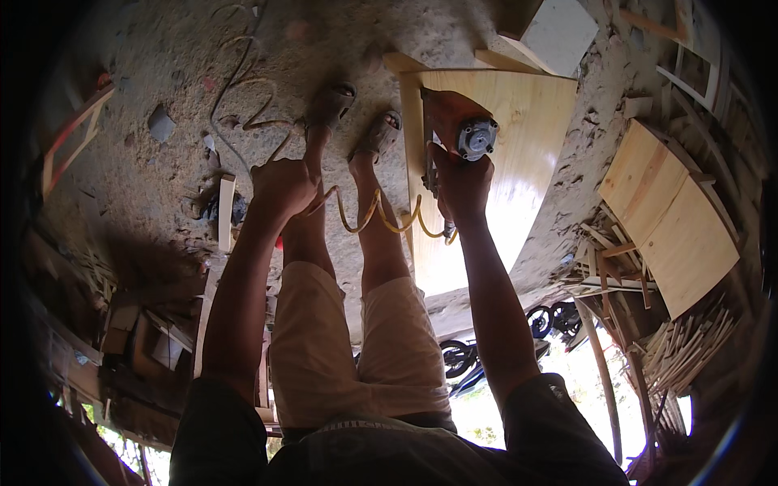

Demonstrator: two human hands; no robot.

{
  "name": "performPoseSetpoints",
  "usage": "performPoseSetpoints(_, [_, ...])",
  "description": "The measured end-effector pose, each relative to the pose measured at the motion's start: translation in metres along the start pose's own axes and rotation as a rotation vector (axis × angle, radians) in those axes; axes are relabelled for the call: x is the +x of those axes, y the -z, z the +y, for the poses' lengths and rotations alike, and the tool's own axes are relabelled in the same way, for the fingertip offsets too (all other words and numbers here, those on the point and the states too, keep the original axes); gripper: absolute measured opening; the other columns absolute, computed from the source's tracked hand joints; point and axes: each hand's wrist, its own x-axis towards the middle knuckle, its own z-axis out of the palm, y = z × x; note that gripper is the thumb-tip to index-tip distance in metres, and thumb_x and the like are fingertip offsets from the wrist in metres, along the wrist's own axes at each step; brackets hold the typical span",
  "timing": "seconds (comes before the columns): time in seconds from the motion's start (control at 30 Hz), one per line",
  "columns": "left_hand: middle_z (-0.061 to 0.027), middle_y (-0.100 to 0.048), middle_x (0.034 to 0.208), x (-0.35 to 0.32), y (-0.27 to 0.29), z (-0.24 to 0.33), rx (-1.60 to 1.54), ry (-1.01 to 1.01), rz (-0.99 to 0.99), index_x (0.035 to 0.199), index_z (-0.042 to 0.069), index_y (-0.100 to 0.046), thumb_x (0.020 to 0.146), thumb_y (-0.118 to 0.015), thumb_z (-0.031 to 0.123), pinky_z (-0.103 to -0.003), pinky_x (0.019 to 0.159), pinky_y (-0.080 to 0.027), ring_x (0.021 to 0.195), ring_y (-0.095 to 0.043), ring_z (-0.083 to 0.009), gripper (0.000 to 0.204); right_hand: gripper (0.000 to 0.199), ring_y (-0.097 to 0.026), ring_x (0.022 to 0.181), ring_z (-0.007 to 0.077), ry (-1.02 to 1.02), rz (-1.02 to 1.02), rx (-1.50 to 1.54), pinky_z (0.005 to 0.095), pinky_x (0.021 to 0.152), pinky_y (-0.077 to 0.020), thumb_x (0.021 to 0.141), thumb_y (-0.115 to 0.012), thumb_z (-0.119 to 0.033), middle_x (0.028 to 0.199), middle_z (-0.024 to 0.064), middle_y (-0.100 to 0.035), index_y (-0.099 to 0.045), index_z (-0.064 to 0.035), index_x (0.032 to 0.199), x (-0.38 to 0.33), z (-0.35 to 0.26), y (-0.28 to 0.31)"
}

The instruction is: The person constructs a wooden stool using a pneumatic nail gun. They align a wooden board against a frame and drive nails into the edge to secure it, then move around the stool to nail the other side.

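Observation:
My right hand [465, 185] is closed round the handle of a pneumatic nail gun [455, 112] with an orange-red body and a round grey cap. The gun is over the left part of a pale wooden panel [527, 170]; whether its nose touches the wood I cannot tell. From the handle's end a yellow coiled air hose [397, 230] runs across to my left hand [284, 190]. That hand is a closed fist, and the hose appears to pass through it before winding away over the ground. Wood strips show along the panel's left and far edges.
A white-grey board [559, 36] lies beyond the panel. At right are another wooden panel [673, 215] and a heap of thin wood strips [689, 348]. A short batten [226, 212] is at left on the rough ground. Motorbikes [459, 356] stand behind me.

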Motion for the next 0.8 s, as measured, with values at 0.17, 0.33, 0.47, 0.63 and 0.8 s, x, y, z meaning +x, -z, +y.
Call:
performPoseSetpoints(0.17, [-0.0208,-0.069,0.071,0.002,-0.004,-0.003,0.011,-0.035,0.019,0.075,0.001,-0.072,0.089,-0.063,0.049,-0.045,0.068,-0.057,0.073,-0.071,-0.0366,0.050,0.032,-0.065,0.063,0.0153,0.081,0.050,-0.034,0.0339,0.062,-0.0520,0.078,-0.083,-0.022,0.075,0.0089,-0.070,-0.068,0.0037,0.092,0.000,0.002,-0.001])
performPoseSetpoints(0.33, [-0.0203,-0.069,0.071,0.005,-0.003,-0.003,0.016,-0.030,0.047,0.076,0.001,-0.072,0.088,-0.064,0.048,-0.045,0.069,-0.056,0.073,-0.071,-0.0368,0.049,0.034,-0.068,0.069,0.0171,0.011,-0.001,-0.026,0.0348,0.066,-0.0531,0.078,-0.083,-0.022,0.079,0.0109,-0.072,-0.069,0.0035,0.095,-0.003,-0.010,0.008])
performPoseSetpoints(0.47, [-0.0205,-0.069,0.072,0.012,-0.005,-0.003,0.051,-0.057,0.104,0.076,0.001,-0.072,0.089,-0.064,0.048,-0.047,0.072,-0.056,0.073,-0.071,-0.0360,0.049,0.035,-0.069,0.071,0.0183,0.046,0.069,-0.069,0.0356,0.067,-0.0537,0.078,-0.083,-0.023,0.080,0.0121,-0.072,-0.069,0.0035,0.097,0.003,0.008,0.005])
performPoseSetpoints(0.63, [-0.0153,-0.074,0.096,0.045,-0.002,0.022,0.048,-0.098,0.176,0.111,0.004,-0.065,0.090,-0.065,0.037,-0.068,0.100,-0.037,0.090,-0.072,-0.0338,0.039,0.034,-0.070,0.069,0.0241,0.092,0.083,-0.013,0.0381,0.065,-0.0536,0.079,-0.082,-0.024,0.075,0.0151,-0.071,-0.069,0.0052,0.091,0.001,0.005,0.006])
performPoseSetpoints(0.8, [-0.0167,-0.065,0.122,0.120,0.012,0.044,-0.280,-0.325,0.056,0.139,0.007,-0.048,0.085,-0.067,0.046,-0.068,0.114,-0.012,0.114,-0.064,-0.0329,0.069,0.036,-0.072,0.067,0.0323,-0.114,0.035,0.118,0.0414,0.062,-0.0525,0.082,-0.080,-0.025,0.068,0.0205,-0.069,-0.068,0.0088,0.082,-0.005,-0.006,0.008])
